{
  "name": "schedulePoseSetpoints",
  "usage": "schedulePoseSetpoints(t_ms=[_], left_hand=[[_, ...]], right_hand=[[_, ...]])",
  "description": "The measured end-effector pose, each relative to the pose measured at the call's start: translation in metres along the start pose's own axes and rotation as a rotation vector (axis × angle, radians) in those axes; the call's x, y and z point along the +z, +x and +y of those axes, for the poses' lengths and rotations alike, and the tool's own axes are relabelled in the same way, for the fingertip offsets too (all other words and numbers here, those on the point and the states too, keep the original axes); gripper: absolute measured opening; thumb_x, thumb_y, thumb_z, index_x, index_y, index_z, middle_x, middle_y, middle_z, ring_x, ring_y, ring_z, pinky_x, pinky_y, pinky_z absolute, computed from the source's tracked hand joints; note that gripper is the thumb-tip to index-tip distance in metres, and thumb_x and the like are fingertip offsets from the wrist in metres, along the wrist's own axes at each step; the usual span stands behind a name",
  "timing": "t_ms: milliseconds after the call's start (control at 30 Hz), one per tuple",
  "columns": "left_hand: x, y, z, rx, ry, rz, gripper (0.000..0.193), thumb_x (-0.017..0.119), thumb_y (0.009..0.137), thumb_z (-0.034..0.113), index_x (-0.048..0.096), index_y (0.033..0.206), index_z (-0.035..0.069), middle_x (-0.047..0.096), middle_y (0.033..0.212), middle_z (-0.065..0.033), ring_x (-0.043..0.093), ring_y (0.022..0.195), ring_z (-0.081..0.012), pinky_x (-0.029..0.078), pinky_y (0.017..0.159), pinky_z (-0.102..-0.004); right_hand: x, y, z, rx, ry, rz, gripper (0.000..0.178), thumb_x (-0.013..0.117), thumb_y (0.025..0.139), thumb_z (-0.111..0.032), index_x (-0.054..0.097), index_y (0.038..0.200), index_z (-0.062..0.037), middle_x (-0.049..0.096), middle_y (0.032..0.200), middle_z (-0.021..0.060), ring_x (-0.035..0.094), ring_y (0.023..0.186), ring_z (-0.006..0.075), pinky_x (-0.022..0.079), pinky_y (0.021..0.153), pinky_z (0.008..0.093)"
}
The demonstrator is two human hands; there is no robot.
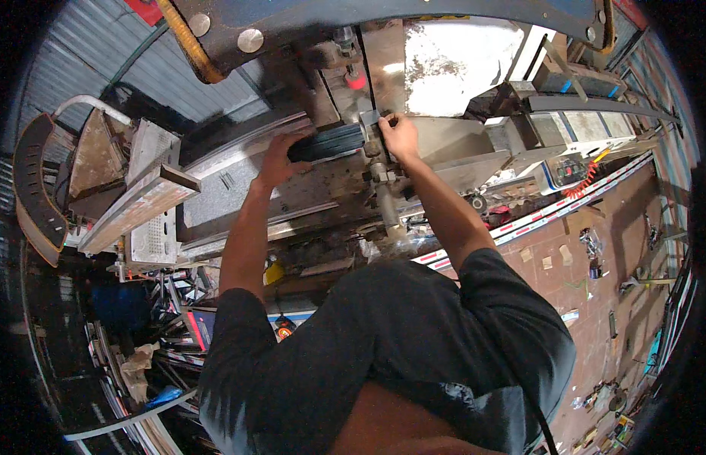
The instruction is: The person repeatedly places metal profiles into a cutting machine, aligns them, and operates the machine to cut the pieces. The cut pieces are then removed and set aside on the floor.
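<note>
Both my arms reach forward over a metal machine bed. My left hand (279, 161) curls around the near-left end of a bundle of dark, ribbed bars (330, 144), which lies across the bed. The bundle's other end meets a metal clamp (377, 168) with a screw shaft pointing back toward me. At the clamp's far end sits a small grey metal plate (369, 117). My right hand (400, 138) is closed beside that plate, thumb and forefinger curled together at its right edge. Whether the fingers grip the plate or only press against it, I cannot tell.
A red-tipped part (355, 79) hangs beyond the clamp, under a dark machine cover (413, 17). Rectangular metal tubing (152, 199) rests on the left. At the right are a coiled red hose (584, 182) and a brown tiled floor (595, 250) with scattered scraps. Long offcuts lie lower left.
</note>
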State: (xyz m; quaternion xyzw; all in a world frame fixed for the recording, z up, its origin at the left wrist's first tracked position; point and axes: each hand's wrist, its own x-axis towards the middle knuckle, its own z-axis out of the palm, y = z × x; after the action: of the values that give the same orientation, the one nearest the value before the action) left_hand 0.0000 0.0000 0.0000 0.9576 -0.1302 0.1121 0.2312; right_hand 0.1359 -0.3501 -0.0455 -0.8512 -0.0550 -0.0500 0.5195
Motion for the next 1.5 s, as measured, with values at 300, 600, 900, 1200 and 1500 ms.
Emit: schedulePoseSetpoints(t_ms=[300, 600, 900, 1200, 1500], left_hand=[[0.011, 0.012, 0.003, -0.038, 0.061, 0.014, 0.091, 0.101, 0.070, 0.033, 0.066, 0.153, 0.021, 0.066, 0.138, -0.0188, 0.059, 0.132, -0.0444, 0.048, 0.114, -0.0526], [0.021, 0.017, 0.012, -0.042, 0.078, -0.015, 0.100, 0.102, 0.072, 0.037, 0.059, 0.162, 0.027, 0.065, 0.148, -0.0191, 0.056, 0.135, -0.0424, 0.045, 0.120, -0.0514], [0.013, 0.020, 0.022, -0.050, 0.057, -0.040, 0.093, 0.097, 0.077, 0.040, 0.061, 0.161, 0.022, 0.067, 0.145, -0.0221, 0.058, 0.137, -0.0452, 0.046, 0.121, -0.0535], [0.024, 0.020, 0.014, -0.091, 0.068, -0.039, 0.093, 0.098, 0.077, 0.043, 0.060, 0.161, 0.029, 0.066, 0.144, -0.0242, 0.060, 0.134, -0.0462, 0.047, 0.117, -0.0547], [0.012, 0.026, 0.035, -0.120, 0.097, -0.080, 0.094, 0.098, 0.077, 0.039, 0.060, 0.161, 0.026, 0.067, 0.143, -0.0253, 0.059, 0.137, -0.0465, 0.047, 0.119, -0.0542]], right_hand=[[0.007, -0.001, -0.006, -0.048, 0.020, 0.010, 0.037, 0.072, 0.100, -0.039, 0.076, 0.106, -0.0024, 0.080, 0.102, 0.0225, 0.077, 0.100, 0.0420, 0.059, 0.091, 0.0490], [-0.012, 0.004, 0.008, -0.147, 0.033, -0.048, 0.031, 0.076, 0.095, -0.029, 0.074, 0.109, -0.0021, 0.079, 0.105, 0.0229, 0.077, 0.100, 0.0426, 0.060, 0.093, 0.0495], [-0.009, 0.008, 0.006, -0.215, -0.106, -0.062, 0.028, 0.078, 0.093, -0.026, 0.073, 0.108, -0.0031, 0.078, 0.107, 0.0254, 0.075, 0.104, 0.0467, 0.059, 0.094, 0.0533], [-0.014, 0.007, 0.006, -0.199, -0.059, -0.072, 0.025, 0.077, 0.095, -0.025, 0.075, 0.107, -0.0037, 0.079, 0.105, 0.0253, 0.077, 0.102, 0.0441, 0.060, 0.094, 0.0504], [-0.018, 0.014, 0.018, -0.167, -0.080, -0.138, 0.024, 0.078, 0.095, -0.027, 0.076, 0.108, -0.0073, 0.081, 0.104, 0.0226, 0.078, 0.103, 0.0413, 0.061, 0.094, 0.0494]])
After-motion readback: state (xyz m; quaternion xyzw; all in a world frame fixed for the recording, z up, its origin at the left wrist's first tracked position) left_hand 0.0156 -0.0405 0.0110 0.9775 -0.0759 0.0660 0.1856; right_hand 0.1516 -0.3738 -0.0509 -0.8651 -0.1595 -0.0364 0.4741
